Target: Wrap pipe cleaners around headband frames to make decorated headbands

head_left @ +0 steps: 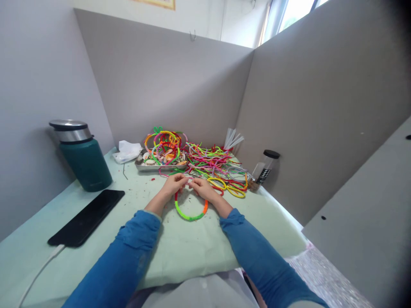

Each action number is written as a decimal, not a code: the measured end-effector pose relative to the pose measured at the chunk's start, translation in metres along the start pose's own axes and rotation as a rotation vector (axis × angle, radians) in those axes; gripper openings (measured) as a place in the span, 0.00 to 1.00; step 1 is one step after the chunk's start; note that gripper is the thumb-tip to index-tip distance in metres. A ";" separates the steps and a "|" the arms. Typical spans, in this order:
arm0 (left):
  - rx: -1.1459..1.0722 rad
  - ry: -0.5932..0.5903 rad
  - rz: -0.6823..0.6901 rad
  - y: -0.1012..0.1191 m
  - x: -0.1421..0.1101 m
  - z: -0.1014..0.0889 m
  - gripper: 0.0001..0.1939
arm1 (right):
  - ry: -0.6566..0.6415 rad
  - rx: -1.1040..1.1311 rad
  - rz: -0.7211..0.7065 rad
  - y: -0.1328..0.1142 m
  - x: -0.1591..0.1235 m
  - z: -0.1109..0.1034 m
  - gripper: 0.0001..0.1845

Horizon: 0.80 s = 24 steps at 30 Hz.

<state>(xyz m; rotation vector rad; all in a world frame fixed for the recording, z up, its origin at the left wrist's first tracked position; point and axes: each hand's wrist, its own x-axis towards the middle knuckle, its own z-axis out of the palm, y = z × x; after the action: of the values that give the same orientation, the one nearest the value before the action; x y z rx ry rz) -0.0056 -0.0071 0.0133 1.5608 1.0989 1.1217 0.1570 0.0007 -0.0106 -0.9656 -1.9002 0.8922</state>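
A ring of fuzzy pipe cleaner, with red, yellow-green, green and orange stretches, hangs between my hands just over the table. My left hand pinches its upper left part. On the other side, my right hand has its fingers closed on the upper right part. Both sets of fingertips nearly meet at the top, where a pale pink piece shows; the exact join is hidden by the fingers. Beyond my hands lies a heap of colourful pipe cleaners, with yellow loops close to my right hand.
A metal tray holds scraps and finished-looking coloured rings. At left stand a teal bottle and a black phone with a white cable. A clear black-lidded jar leans by the right partition. Tissues lie behind.
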 end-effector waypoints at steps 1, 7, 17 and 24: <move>-0.009 -0.003 -0.004 -0.001 0.000 0.000 0.16 | 0.000 0.001 0.001 0.000 0.000 0.000 0.15; -0.071 -0.021 0.005 -0.002 0.001 -0.002 0.15 | -0.003 0.012 0.005 -0.001 0.000 0.000 0.16; -0.089 -0.060 -0.009 -0.004 0.001 -0.003 0.10 | -0.007 0.015 0.007 -0.002 -0.001 -0.001 0.16; -0.046 -0.051 0.012 -0.004 0.002 -0.001 0.06 | 0.003 0.012 0.024 -0.002 -0.001 -0.001 0.16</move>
<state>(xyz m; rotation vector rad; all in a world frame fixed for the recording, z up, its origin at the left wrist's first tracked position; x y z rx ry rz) -0.0070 -0.0039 0.0104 1.5534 1.0248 1.1020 0.1581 -0.0011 -0.0089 -0.9840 -1.8820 0.9150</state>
